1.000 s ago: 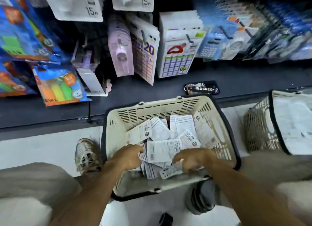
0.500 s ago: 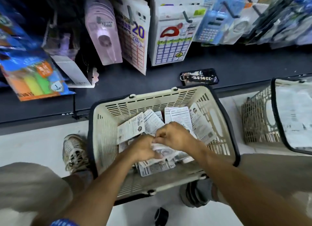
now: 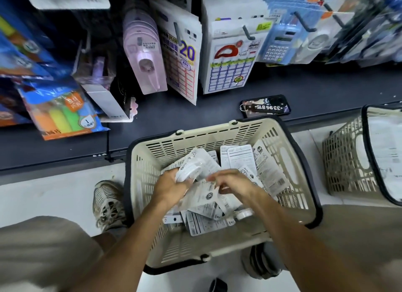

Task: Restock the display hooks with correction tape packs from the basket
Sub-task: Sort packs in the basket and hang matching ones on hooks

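Reaching down into a cream plastic basket point(image 3: 150, 161) with slotted, lattice-like walls and a dark rim, both hands are working among a loose heap of correction tape packs point(image 3: 239, 159) — flat white cards with small printed text and clear moulded blisters. The left hand point(image 3: 171, 186) is gripping one pack point(image 3: 191, 168), its fingers curled round the card's lower edge while the rounded blister is facing up. The right hand point(image 3: 231, 182) is hovering just beside it, over the pile, with fingers bent and pinched toward the thumb; whether they are actually holding a card is too blurred to tell. The other packs are lying tilted and overlapping across the basket's floor, some leaning against the far and right walls.

Beyond the basket, a dark matte shelf point(image 3: 326, 89) is carrying a phone point(image 3: 265, 106) with a tag lying across it. Above it, hooks point(image 3: 248, 32) are holding glossy carded goods: pale pink tape dispensers point(image 3: 144, 58), label sheets point(image 3: 183, 58) and blue calculators point(image 3: 277, 45). A second basket point(image 3: 343, 159) of the same lattice plastic is sitting to the right on the pale floor, and a woven-mesh shoe point(image 3: 107, 202) is resting just left of the first — touching its side.
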